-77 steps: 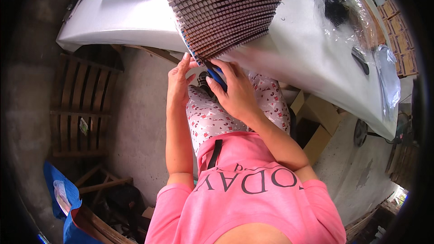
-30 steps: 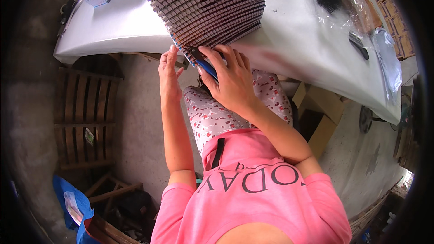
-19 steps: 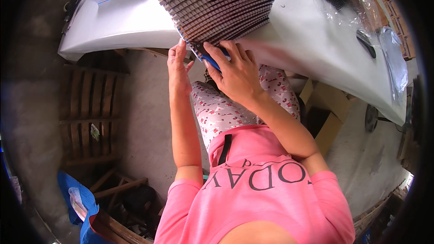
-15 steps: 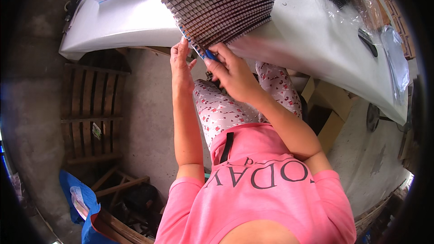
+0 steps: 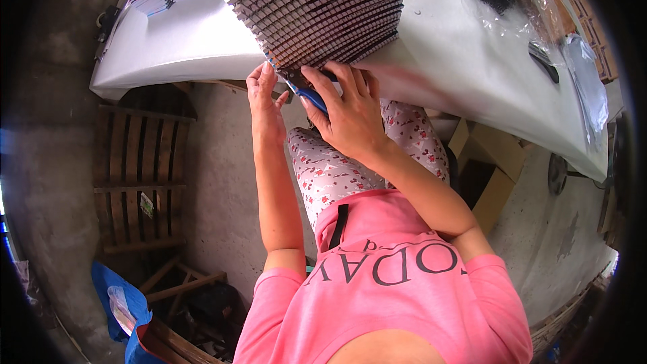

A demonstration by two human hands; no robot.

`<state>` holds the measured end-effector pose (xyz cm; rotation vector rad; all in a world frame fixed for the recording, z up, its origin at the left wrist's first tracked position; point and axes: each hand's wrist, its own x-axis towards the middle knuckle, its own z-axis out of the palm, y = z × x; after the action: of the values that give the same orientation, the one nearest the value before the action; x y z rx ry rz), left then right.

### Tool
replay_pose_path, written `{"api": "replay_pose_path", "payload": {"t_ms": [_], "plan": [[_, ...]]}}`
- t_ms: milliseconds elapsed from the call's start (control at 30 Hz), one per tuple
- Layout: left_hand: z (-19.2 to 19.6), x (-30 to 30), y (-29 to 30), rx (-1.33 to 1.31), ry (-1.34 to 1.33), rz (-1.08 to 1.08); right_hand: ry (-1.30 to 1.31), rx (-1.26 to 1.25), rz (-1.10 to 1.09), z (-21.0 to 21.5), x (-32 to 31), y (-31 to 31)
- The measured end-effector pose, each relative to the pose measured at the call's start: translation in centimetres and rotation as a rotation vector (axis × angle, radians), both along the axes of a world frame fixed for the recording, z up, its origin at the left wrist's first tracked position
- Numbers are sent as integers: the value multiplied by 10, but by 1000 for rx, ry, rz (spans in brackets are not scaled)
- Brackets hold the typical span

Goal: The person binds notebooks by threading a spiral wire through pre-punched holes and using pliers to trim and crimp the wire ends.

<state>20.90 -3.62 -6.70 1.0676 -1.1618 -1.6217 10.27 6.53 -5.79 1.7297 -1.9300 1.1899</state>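
A stack of spiral-bound notebooks [image 5: 323,10] lies on the white-covered table, rows of black binding coils facing up. At its near corner my left hand [image 5: 265,104] holds the edge, with the thumb and a finger against it. My right hand [image 5: 350,111] is closed around blue-handled pliers [image 5: 312,99]. Their dark jaws are at the near end of the coils, partly hidden by my fingers. Exactly what the jaws grip is too small to tell.
More coil-bound books [image 5: 156,0] lie on the table [image 5: 182,44] at the far left. Clear plastic wrap [image 5: 532,7], a black-handled tool [image 5: 543,61] and a plastic bag [image 5: 586,87] are at the right. Below are a wooden pallet [image 5: 141,168] and a cardboard box [image 5: 495,195].
My right hand has turned and spread over the near end of the coils, bringing the pliers along. My left hand stays at the corner, shifted slightly left and down.
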Motion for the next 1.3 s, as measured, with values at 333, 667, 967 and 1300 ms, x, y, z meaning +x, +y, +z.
{"api": "replay_pose_path", "payload": {"t_ms": [333, 667, 967, 1300], "plan": [[2, 0, 0, -5, -8, -2, -1033, 229, 478, 6, 6, 4], [6, 0, -2, -53, 77, -17, -26, -45, 32, 6, -5, -2], [2, 0, -4, -53, 83, -35, -913, 262, 442, 18, 5, 3], [11, -4, -11, -132, 152, -27, -85, -53, 31, 20, -3, -3]]}}
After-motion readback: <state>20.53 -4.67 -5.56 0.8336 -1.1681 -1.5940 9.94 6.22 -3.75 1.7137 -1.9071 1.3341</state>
